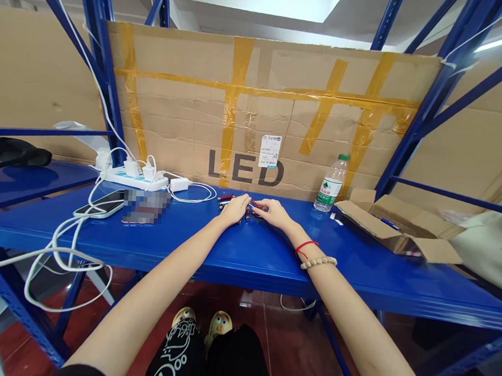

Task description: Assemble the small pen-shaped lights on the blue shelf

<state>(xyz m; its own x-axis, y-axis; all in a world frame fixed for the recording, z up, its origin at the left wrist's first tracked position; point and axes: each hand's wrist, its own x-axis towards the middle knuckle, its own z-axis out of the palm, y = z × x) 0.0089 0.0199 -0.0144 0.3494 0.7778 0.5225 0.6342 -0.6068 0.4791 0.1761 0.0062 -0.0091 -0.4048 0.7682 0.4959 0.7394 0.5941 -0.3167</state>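
Observation:
Both my hands rest far out on the blue shelf [246, 251], close together. My left hand [234, 208] has its fingers curled over small red and black wired parts [227, 198] lying by it. My right hand [274, 211] pinches a small dark piece with red wire [256, 209] between fingers and thumb. The parts are too small to name. A red string and a bead bracelet [318, 262] circle my right wrist.
A white power strip [133, 178] with chargers and white cables [64, 243] sits at the left, beside a phone [100, 203]. A water bottle [331, 184] stands right of my hands, then an open cardboard box [396, 228]. A taped cardboard sheet [265, 109] backs the shelf.

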